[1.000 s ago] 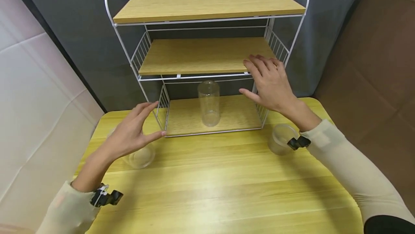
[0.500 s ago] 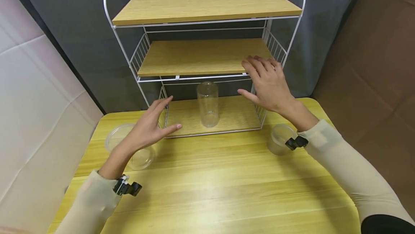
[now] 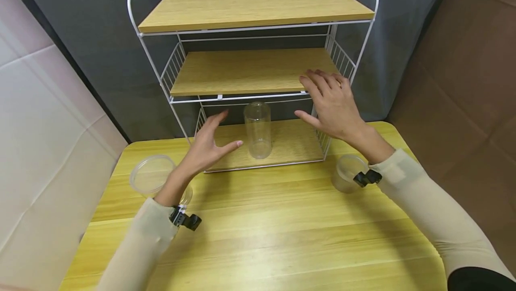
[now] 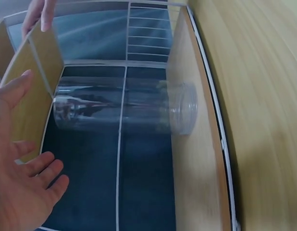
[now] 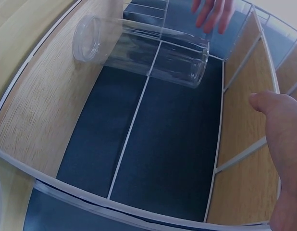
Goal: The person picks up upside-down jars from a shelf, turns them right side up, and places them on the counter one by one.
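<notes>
A clear jar (image 3: 258, 130) stands mouth down on the bottom board (image 3: 296, 143) of a white wire rack. My left hand (image 3: 207, 147) is just left of it, thumb and fingers spread apart with nothing between them. The left wrist view shows that hand's palm (image 4: 23, 197) below and beside the jar's upper end. At the right front of the middle board (image 3: 250, 71), my right hand (image 3: 334, 107) overlaps the board's edge, fingers extended and thumb held away. In the right wrist view, the right thumb (image 5: 266, 101) shows against the middle board.
The rack's top board (image 3: 258, 9) is overhead. On the yellow table (image 3: 258, 228), a round clear lid (image 3: 151, 172) lies left, with another clear round piece partly hidden behind the left wrist. A short clear jar (image 3: 347, 172) stands right, partly behind the right wrist's camera (image 3: 367, 177).
My left hand has moved right and inward, from the rack's left post to beside the clear jar. My right hand has stayed nearly still.
</notes>
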A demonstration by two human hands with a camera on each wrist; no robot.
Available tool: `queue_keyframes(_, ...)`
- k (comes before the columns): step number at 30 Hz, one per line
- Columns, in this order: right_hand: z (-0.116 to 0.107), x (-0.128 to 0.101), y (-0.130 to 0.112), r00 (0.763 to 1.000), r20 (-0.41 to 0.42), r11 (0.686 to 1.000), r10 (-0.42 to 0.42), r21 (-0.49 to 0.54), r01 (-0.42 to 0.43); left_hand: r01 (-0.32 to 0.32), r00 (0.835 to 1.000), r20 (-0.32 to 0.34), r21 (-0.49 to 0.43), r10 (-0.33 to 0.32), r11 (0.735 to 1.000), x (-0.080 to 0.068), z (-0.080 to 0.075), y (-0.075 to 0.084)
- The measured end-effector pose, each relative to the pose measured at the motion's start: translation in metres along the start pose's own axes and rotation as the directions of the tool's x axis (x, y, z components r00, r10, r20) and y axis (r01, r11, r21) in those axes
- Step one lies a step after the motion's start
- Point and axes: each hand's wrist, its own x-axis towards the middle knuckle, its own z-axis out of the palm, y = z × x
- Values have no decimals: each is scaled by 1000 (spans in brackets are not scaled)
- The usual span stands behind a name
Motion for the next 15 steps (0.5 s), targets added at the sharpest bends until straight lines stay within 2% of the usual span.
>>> queue_keyframes(15, 1, 0, -1, 1000, -2, 1000, 7, -5, -7, 23, 994, -106, -134, -37, 991, 37, 36, 1)
